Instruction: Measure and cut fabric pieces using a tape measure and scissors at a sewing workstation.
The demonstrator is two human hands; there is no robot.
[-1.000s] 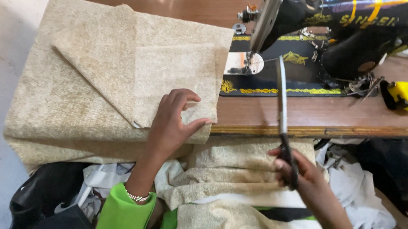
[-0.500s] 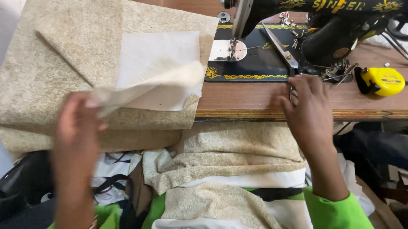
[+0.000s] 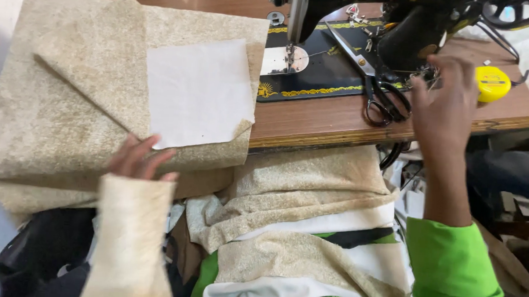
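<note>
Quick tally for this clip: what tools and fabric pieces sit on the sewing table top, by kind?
Sewing machine: 1
Scissors: 1
Yellow tape measure: 1
White fabric square: 1
Beige fabric stack: 1
Total: 5

Bright daylight, soft shadows (hands slightly motion-blurred).

Tailoring workshop. A black sewing machine (image 3: pixel 370 26) stood at the far right of a wooden table (image 3: pixel 340 119), with scissors (image 3: pixel 372 82) and a yellow tape measure (image 3: pixel 492 83). Beige fabric (image 3: pixel 65 112) was stacked left.
</note>
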